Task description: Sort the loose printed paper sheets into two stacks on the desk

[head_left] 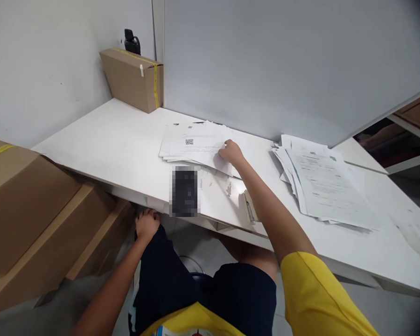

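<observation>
My right hand (232, 151) reaches over the white table to the right side of a loose paper stack (192, 144). Its fingers are closed at the top sheet, in what looks like a pinch on the paper; the fingertips are partly hidden. A QR code and faint print show on that sheet. My left hand (147, 223) rests on my left knee below the table edge, fingers laid over it, holding nothing. Nearer to me than the stack lies a dark, pixelated rectangular object (185, 192). Beside my right forearm is a beige item with a metal part (249, 207), partly covered by the arm.
A second stack of printed sheets (331, 186) lies to the right on the white table (101, 135). At the back left stand a taped cardboard box (129, 79) and a black bottle (132, 43). Larger cardboard boxes (24, 210) crowd the left side. A grey partition (283, 65) rises behind.
</observation>
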{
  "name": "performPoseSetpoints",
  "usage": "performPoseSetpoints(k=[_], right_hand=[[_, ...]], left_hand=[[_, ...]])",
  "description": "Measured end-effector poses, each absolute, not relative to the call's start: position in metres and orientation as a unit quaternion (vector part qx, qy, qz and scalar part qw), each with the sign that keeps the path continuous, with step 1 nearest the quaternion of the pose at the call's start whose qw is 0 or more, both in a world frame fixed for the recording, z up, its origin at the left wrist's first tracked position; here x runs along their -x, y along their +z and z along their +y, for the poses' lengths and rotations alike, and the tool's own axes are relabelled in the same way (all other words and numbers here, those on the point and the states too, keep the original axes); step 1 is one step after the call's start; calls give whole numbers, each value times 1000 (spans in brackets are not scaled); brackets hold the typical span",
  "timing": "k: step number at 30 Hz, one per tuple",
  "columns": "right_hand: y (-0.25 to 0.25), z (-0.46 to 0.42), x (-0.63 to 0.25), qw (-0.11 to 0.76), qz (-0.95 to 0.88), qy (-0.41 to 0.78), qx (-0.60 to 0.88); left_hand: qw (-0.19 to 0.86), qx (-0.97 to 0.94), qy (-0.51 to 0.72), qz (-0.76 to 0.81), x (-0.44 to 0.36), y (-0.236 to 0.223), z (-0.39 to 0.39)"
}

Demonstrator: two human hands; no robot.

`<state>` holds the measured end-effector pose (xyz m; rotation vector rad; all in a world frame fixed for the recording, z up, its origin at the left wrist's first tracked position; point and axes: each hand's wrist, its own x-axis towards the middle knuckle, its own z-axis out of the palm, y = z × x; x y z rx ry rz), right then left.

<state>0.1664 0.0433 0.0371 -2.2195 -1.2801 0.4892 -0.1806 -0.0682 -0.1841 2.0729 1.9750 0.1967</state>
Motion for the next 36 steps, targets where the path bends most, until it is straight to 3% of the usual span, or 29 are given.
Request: performPoseSetpoints(k=[9, 18, 23, 29, 32, 36], right_hand=[[42, 80, -153, 167, -460, 186, 852], [50, 68, -138, 320, -418, 263, 809], [72, -1, -157, 454, -447, 330, 696], [57, -165, -177, 555, -410, 263, 674], [39, -229, -182, 605, -351, 315, 642], [24, -286, -182, 620, -288, 398, 612]], left_hand=[[152, -713, 53, 683, 186, -185, -52], [148, -726, 88, 666, 195, -175, -58], [127, -750, 136, 635, 214, -162, -92], [175, -815, 411, 371, 160, -107, -156], [288, -729, 528, 326, 104, -49, -172], [542, -624, 487, 283, 58, 7, -162]])
